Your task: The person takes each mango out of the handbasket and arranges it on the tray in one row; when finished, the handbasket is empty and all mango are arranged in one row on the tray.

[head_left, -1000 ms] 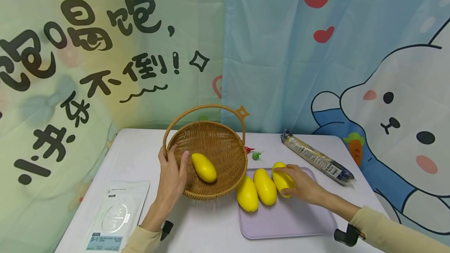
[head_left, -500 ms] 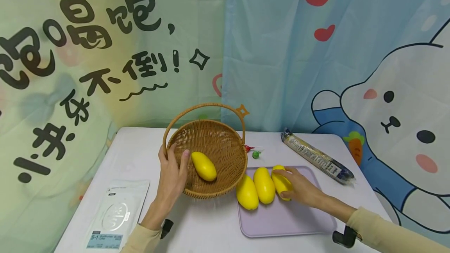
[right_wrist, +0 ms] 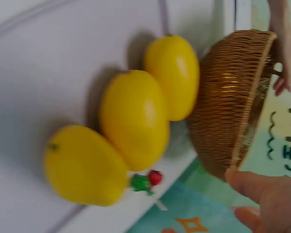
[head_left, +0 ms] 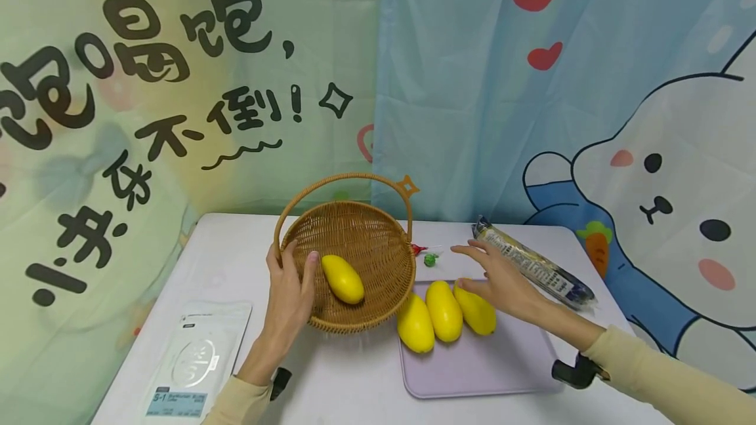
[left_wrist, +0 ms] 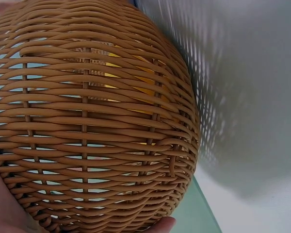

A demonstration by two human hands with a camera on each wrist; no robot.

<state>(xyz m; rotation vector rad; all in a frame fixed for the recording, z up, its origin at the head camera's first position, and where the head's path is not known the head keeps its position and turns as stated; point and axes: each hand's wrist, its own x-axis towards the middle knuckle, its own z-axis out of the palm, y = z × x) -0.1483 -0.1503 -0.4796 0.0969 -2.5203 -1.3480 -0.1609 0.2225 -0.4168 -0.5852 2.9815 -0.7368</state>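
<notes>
My left hand (head_left: 289, 287) grips the left rim of a round wicker basket (head_left: 384, 261), which tilts so that its inside faces me. One yellow mango (head_left: 342, 279) lies in it. Three more stand side by side on a lilac tray: the left mango (head_left: 415, 325), the middle mango (head_left: 444, 313) and the right mango (head_left: 480, 313). Above the right mango hovers my right hand (head_left: 502, 284), fingers spread and holding nothing. In the left wrist view, the basket's woven side (left_wrist: 92, 126) fills most of the picture, with yellow showing through its gaps.
The lilac tray (head_left: 472, 372) lies right of the basket. Behind it are small red (head_left: 418, 250) and green (head_left: 430, 260) wrapped items. A long dark package (head_left: 537, 264) lies at the back right, and a white pouch (head_left: 197, 359) at the front left.
My right hand has let go of the right mango and risen away toward the back of the table. That mango now lies at a different angle on the tray. The left hand and basket stay put.
</notes>
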